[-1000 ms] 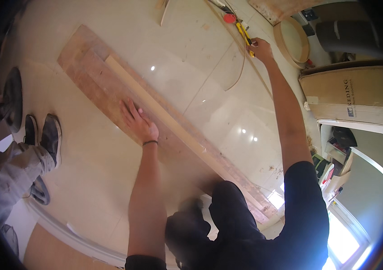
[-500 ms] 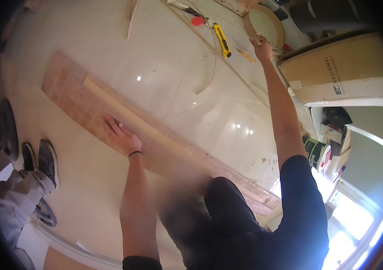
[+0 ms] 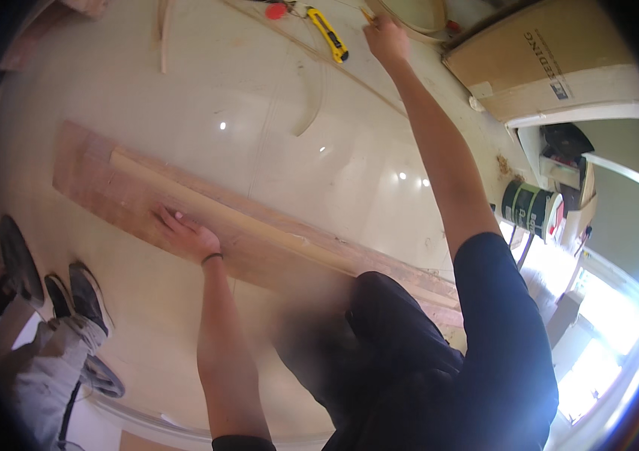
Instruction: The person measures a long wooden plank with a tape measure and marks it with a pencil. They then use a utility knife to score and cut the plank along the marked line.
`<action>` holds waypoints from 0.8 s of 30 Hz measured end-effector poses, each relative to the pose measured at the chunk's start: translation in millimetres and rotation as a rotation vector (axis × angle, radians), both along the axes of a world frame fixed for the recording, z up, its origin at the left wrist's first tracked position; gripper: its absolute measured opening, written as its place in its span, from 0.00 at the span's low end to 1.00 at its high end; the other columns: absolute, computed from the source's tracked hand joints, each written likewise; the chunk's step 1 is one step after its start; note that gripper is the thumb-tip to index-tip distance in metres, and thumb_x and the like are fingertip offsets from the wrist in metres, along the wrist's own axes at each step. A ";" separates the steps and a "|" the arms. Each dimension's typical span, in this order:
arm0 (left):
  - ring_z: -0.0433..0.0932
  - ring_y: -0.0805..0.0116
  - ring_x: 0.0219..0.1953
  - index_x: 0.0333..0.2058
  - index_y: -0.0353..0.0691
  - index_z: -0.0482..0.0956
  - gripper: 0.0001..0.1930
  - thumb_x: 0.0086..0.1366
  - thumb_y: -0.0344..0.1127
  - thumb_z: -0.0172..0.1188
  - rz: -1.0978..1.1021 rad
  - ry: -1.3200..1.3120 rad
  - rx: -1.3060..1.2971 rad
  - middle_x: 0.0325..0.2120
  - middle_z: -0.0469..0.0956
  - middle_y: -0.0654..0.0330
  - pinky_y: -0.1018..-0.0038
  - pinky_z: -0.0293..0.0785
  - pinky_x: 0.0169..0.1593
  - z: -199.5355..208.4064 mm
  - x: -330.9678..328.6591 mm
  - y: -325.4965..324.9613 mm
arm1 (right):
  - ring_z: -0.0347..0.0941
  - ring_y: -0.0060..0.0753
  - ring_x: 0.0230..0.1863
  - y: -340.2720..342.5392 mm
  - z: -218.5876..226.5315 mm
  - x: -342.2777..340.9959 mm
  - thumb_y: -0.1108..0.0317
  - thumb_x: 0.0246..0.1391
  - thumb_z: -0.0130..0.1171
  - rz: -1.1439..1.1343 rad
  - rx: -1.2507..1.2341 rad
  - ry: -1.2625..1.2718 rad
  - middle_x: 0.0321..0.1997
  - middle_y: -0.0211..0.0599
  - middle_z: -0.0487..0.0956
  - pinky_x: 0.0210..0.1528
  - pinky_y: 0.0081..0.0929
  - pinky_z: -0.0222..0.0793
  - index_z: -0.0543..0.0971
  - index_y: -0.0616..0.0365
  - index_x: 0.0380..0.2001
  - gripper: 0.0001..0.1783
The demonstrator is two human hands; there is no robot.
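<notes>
My left hand [image 3: 190, 234] lies on a long brown wooden board [image 3: 83, 169], its fingers stretched out and resting on the surface. A narrower pale wooden strip [image 3: 222, 213] runs lengthwise along the board, just beyond those fingers. My right arm reaches far forward. At its end my right hand [image 3: 388, 39] is closed on a yellow-orange pencil [image 3: 368, 14], with one end poking out past the fingers. Left of this hand, a yellow utility knife [image 3: 327, 34] lies on the floor. Close by on the far side is a large round tan coil [image 3: 428, 30], cut off by the picture's edge.
Thin curved strips [image 3: 163, 37] lie on the pale tiled floor [image 3: 259, 98]. A cardboard box [image 3: 545, 64] stands at the far right, with a dark green-and-white bucket [image 3: 527, 208] nearer. Another person's shoes [image 3: 88, 295] and legs are at the left, beside the board.
My right hand has left the coil and picked the pencil up off the floor. My left hand stays on the board. The whole view has shifted somewhat.
</notes>
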State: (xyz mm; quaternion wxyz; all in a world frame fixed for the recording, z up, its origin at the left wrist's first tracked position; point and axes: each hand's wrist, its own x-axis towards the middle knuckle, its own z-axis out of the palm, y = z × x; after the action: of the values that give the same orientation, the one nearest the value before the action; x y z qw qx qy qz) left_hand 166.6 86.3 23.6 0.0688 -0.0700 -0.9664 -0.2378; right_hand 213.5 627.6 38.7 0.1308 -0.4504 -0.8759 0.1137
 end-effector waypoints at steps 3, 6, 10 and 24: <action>0.58 0.42 0.67 0.65 0.35 0.61 0.25 0.77 0.43 0.34 -0.005 0.002 0.005 0.69 0.53 0.43 0.56 0.60 0.67 1.4 -0.6 2.1 | 0.71 0.50 0.58 -0.9 -4.7 -37.6 0.55 0.57 0.59 0.086 0.194 0.037 0.54 0.48 0.75 0.53 0.44 0.73 0.73 0.54 0.56 0.26; 0.58 0.42 0.67 0.65 0.34 0.62 0.25 0.77 0.43 0.35 -0.007 -0.005 0.038 0.69 0.53 0.42 0.57 0.59 0.67 -0.2 0.2 3.0 | 0.67 0.49 0.61 -41.9 -14.2 -44.2 0.51 0.57 0.59 0.016 0.067 0.051 0.59 0.47 0.70 0.59 0.44 0.68 0.70 0.56 0.57 0.29; 0.59 0.41 0.67 0.65 0.33 0.62 0.25 0.77 0.42 0.36 0.011 0.010 -0.029 0.68 0.53 0.40 0.57 0.59 0.67 -5.0 0.5 0.7 | 0.73 0.55 0.52 -120.3 -19.1 -5.5 0.59 0.57 0.57 0.180 0.137 0.030 0.51 0.48 0.76 0.52 0.45 0.72 0.74 0.55 0.51 0.20; 0.55 0.42 0.69 0.65 0.35 0.62 0.26 0.77 0.45 0.35 -0.018 0.027 0.041 0.68 0.53 0.40 0.55 0.56 0.69 -7.1 2.3 -3.1 | 0.53 0.57 0.71 -81.6 12.6 497.7 0.40 0.38 0.71 -0.911 0.124 -0.388 0.72 0.54 0.52 0.64 0.57 0.59 0.53 0.42 0.71 0.59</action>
State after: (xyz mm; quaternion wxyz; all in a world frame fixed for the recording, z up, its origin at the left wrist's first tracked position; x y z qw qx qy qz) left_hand 169.0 83.2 16.5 0.0811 -0.0805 -0.9596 -0.2570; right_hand 711.2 546.0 51.3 0.0283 -0.7915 -0.6035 -0.0929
